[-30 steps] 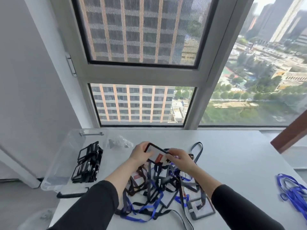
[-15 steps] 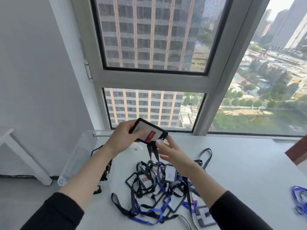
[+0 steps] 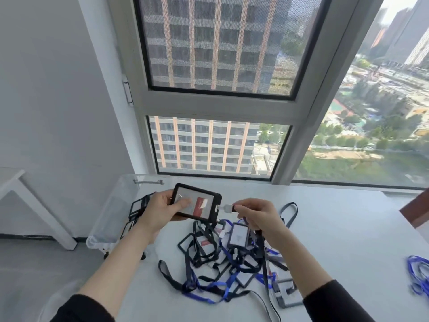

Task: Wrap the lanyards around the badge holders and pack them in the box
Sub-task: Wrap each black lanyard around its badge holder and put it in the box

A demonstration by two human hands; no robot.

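The box (image 3: 109,217) at the left edge of the table (image 3: 336,228) held a few packed holders (image 3: 139,205), seemingly wrapped, so packing looked begun but far from done. The left hand (image 3: 160,210) gripped 1 holder (image 3: 197,203) above the table, its lanyard not yet wound. The right hand (image 3: 257,212) pinched the clip (image 3: 228,208), and the strap (image 3: 261,247) trailed into the pile (image 3: 222,263) of tangled, unwrapped sets. Blue lanyards (image 3: 417,277) lay far right.
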